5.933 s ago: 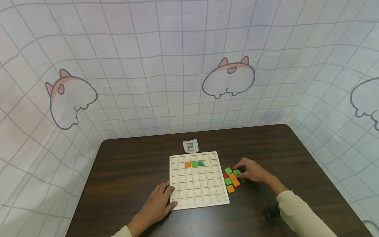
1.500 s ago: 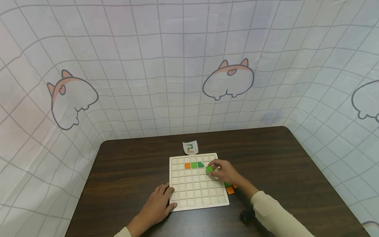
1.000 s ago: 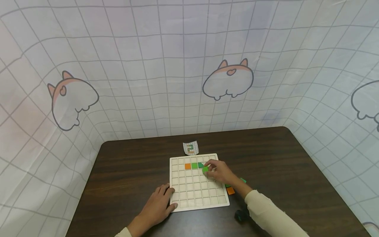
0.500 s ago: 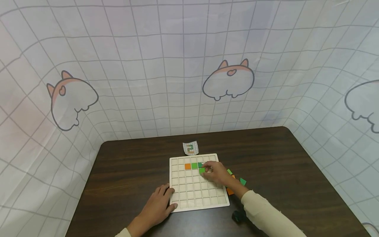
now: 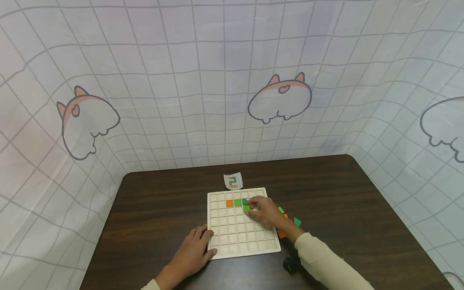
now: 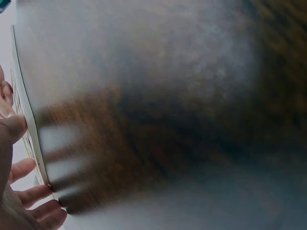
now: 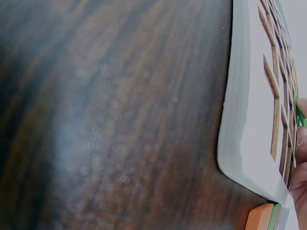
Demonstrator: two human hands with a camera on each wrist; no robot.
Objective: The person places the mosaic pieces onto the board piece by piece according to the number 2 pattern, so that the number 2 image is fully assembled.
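Observation:
A cream grid board [image 5: 237, 237] lies on the table. My right hand [image 5: 266, 212] is over its upper right part and pinches a green square tile [image 5: 246, 209] between thumb and fingers; the right wrist view shows this green tile [image 7: 301, 115] slightly tilted. The tile is just below a dark green round-edged tile [image 5: 244, 201], which the fingers partly cover. Left of that, a green tile [image 5: 237, 202] and an orange tile [image 5: 230, 203] sit in the same row. My left hand [image 5: 192, 249] rests against the board's left edge, fingers loosely extended, thumb at the near corner.
Loose tiles lie right of the board, partly behind my right forearm, among them an orange tile [image 5: 281, 234] and a green tile [image 5: 297, 222]. A small printed pattern card [image 5: 233, 181] lies beyond the board. A dark object [image 5: 290, 265] is under the right sleeve.
My right hand has moved from the loose tiles leftward onto the board with the green square tile, lowering it below the dark green tile. My left hand has stayed at the board's edge.

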